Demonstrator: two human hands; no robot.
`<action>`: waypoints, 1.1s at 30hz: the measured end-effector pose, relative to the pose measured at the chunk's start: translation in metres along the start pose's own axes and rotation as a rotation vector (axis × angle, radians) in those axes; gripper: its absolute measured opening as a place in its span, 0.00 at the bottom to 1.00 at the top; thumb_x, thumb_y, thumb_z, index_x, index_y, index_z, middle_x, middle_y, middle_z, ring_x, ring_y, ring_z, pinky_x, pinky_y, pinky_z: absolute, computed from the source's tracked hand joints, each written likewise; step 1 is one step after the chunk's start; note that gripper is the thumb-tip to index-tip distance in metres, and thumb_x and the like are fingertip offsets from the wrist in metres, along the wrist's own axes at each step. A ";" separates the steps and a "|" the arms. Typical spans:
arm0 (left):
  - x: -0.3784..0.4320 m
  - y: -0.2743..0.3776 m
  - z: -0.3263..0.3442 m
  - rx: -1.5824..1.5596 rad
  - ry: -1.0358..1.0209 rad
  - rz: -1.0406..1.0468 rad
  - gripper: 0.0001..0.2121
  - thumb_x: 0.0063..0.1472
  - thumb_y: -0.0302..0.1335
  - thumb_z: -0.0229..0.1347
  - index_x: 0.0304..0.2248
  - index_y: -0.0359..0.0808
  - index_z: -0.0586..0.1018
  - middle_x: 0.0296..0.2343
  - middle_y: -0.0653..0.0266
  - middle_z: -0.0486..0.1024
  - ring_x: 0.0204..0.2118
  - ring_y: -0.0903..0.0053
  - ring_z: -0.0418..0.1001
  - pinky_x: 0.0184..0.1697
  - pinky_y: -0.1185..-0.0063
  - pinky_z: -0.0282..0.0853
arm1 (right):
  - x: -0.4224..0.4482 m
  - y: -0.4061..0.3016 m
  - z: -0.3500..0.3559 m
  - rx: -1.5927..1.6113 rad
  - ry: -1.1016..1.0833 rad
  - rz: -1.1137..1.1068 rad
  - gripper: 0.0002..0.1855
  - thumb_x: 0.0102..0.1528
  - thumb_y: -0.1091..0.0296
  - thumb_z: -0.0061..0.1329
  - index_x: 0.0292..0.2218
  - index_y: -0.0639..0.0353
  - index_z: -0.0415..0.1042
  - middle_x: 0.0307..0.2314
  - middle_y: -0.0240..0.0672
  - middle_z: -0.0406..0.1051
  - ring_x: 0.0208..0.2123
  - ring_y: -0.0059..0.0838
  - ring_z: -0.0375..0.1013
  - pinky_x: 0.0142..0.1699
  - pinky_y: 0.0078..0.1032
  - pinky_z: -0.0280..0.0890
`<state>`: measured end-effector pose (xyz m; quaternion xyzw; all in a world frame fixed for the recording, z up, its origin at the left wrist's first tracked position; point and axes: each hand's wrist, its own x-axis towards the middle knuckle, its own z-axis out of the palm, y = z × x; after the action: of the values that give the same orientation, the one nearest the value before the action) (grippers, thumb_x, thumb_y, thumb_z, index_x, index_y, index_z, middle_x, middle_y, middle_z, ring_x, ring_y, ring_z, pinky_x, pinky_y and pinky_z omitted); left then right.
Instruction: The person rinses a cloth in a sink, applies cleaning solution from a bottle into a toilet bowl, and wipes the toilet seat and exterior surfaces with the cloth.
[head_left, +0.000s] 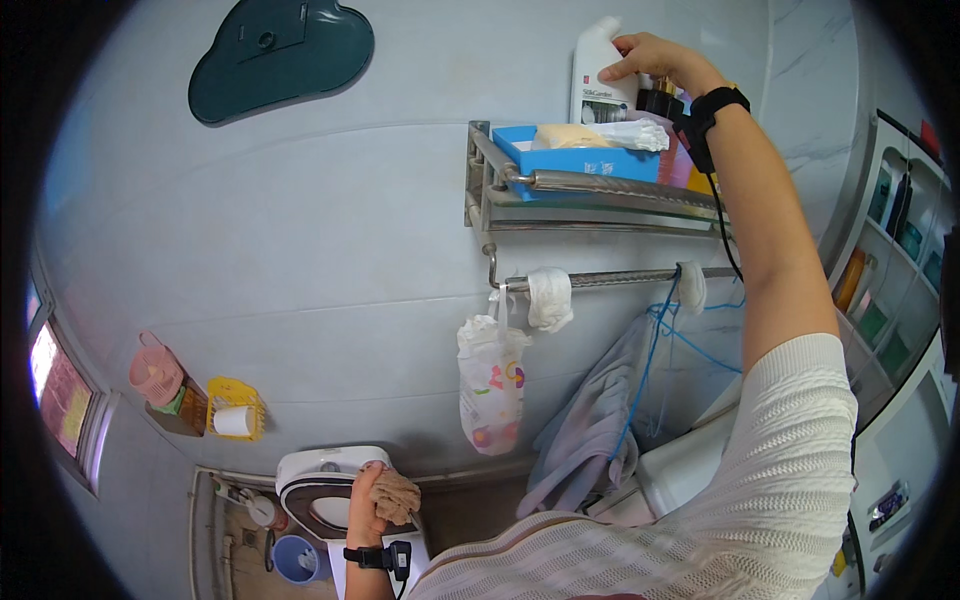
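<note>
My right hand (646, 61) is raised to the wall shelf, thumb and fingers around the upper part of a white plastic bottle (592, 79) with a bent neck. The bottle stands upright behind a blue box (585, 163), which holds a yellowish packet (570, 136) and a white plastic wrapper (634, 135). Close beside my right wrist is a pump bottle with a black collar (660, 102). Low down, above the toilet (330, 457), my left hand (364, 495) grips a crumpled brown cloth (396, 496).
The metal and glass shelf (622, 184) has a towel bar below, carrying a white cloth (550, 298), a patterned plastic bag (492, 382) and blue hangers (660, 311). A grey towel (592, 420) hangs lower. A blue bucket (296, 562) stands on the floor; a mirrored cabinet (892, 247) is at right.
</note>
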<state>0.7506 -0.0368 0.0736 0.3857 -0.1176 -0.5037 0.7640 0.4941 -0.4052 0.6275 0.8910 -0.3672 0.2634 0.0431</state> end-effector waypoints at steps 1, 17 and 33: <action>0.000 -0.001 0.003 0.010 0.002 -0.016 0.08 0.55 0.32 0.52 0.30 0.37 0.70 0.25 0.65 0.70 0.28 0.76 0.71 0.31 0.78 0.68 | 0.001 0.003 0.003 0.056 0.029 -0.011 0.32 0.38 0.51 0.60 0.43 0.56 0.68 0.34 0.38 0.70 0.38 0.35 0.69 0.37 0.34 0.65; -0.066 0.029 0.026 0.155 -0.099 0.031 0.08 0.57 0.33 0.52 0.29 0.36 0.70 0.24 0.67 0.70 0.26 0.80 0.70 0.28 0.82 0.67 | -0.118 -0.129 -0.086 0.679 0.449 -0.346 0.32 0.46 0.58 0.56 0.49 0.56 0.59 0.41 0.35 0.65 0.44 0.31 0.66 0.42 0.34 0.66; -0.212 0.136 0.022 0.525 -0.274 0.381 0.12 0.59 0.34 0.50 0.22 0.35 0.71 0.21 0.65 0.71 0.24 0.81 0.68 0.27 0.82 0.66 | -0.255 -0.310 0.054 0.890 -0.298 -0.322 0.19 0.48 0.60 0.55 0.37 0.62 0.66 0.25 0.31 0.69 0.24 0.17 0.68 0.23 0.13 0.62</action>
<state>0.7322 0.1616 0.2287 0.4689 -0.4142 -0.3518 0.6962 0.5764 -0.0337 0.4894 0.8965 -0.0789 0.2543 -0.3542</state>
